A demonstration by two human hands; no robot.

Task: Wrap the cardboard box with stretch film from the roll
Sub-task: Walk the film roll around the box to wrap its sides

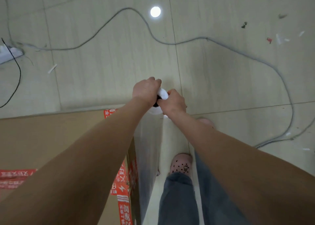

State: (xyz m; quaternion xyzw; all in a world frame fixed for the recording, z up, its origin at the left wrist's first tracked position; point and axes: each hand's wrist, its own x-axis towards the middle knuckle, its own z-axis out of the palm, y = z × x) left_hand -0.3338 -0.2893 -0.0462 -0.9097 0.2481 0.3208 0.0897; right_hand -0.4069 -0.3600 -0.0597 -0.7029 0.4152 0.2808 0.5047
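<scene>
Two hands, the left hand (146,91) and the right hand (175,101), share one grip on one film roll (150,139). One cardboard box (51,139) lies lower left of the grip. Two pink clogs (181,165) show below it. Beyond it lie one grey cable (238,52), one black cable (17,75) and one power strip (8,53).

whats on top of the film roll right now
Both hands grip the top of the film roll: the left hand and right hand, with a white lump between them and a dark opening below. The hands cover the rest of the top end.
</scene>
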